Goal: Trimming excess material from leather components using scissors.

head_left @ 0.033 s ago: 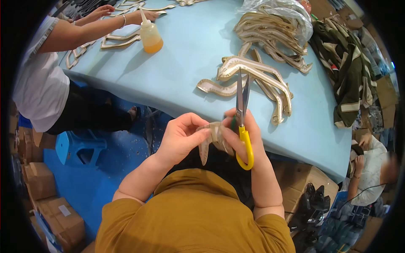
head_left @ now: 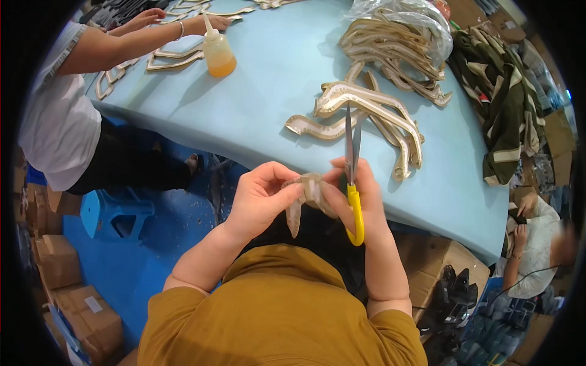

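Between my two hands, just off the table's front edge, is a curved beige strip (head_left: 293,216) with a pale notched border. My left hand (head_left: 261,194) pinches one end between thumb and fingers. My right hand (head_left: 360,190) grips the other part with thumb and fingertips and also holds yellow-handled scissors (head_left: 355,213), their blades pointing away from me and up over the table. The blades are almost together and do not touch the strip. Beyond them, several similar curved strips (head_left: 373,102) lie overlapping on the light blue table (head_left: 262,91).
A squeeze bottle (head_left: 220,58) of amber liquid stands at the far left of centre. A heap of strips (head_left: 390,49) with plastic lies at the back right, near a dark green garment (head_left: 497,91). A co-worker (head_left: 61,110) reaches over the left side. A blue stool (head_left: 116,213) stands below.
The scissors have swung slightly to the right in my right hand, and the right fingers have shifted a little. My left hand and the strip stay almost where they were.
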Demonstrator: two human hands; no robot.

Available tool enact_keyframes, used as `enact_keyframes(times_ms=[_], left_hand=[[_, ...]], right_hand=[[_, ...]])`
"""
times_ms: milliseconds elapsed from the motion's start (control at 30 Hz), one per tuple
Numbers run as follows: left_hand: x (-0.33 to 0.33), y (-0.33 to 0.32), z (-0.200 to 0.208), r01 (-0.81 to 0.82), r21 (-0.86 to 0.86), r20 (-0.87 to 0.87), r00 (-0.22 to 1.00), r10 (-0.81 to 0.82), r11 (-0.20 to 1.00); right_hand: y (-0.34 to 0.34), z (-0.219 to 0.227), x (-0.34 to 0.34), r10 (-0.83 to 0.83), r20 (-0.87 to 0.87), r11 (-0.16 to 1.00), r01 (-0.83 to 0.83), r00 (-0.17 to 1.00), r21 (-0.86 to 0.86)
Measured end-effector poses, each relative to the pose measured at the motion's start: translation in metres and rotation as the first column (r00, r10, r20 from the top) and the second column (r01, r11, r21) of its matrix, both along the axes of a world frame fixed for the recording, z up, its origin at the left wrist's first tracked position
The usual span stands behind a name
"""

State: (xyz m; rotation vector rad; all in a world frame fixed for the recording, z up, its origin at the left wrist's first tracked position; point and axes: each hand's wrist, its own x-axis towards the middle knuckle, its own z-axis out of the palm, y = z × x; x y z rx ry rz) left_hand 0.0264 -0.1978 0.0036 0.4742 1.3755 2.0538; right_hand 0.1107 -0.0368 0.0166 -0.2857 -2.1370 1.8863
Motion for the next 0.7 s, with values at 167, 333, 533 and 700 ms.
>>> enact_keyframes(times_ms=[167,333,533,700], left_hand=[[-0.007,-0.005,0.005,-0.088,-0.039,-0.055,0.995,0.086,0.995],[-0.004,-0.002,0.004,-0.091,-0.018,-0.015,0.996,0.091,0.996],[-0.004,0.0,0.003,-0.048,0.038,0.079,0.996,0.045,0.998],[-0.004,-0.003,0.005,-0.034,0.046,0.136,0.99,0.027,0.998]], right_hand=[[0.016,0.005,0.017,-0.008,-0.188,0.683,0.143,0.982,0.716],[0.016,-0.007,0.028,-0.034,-0.19,0.514,0.18,0.981,0.838],[0.019,-0.009,0.033,-0.033,-0.13,0.423,0.131,0.991,0.897],[0.022,-0.012,0.034,-0.011,-0.168,0.386,0.159,0.986,0.909]])
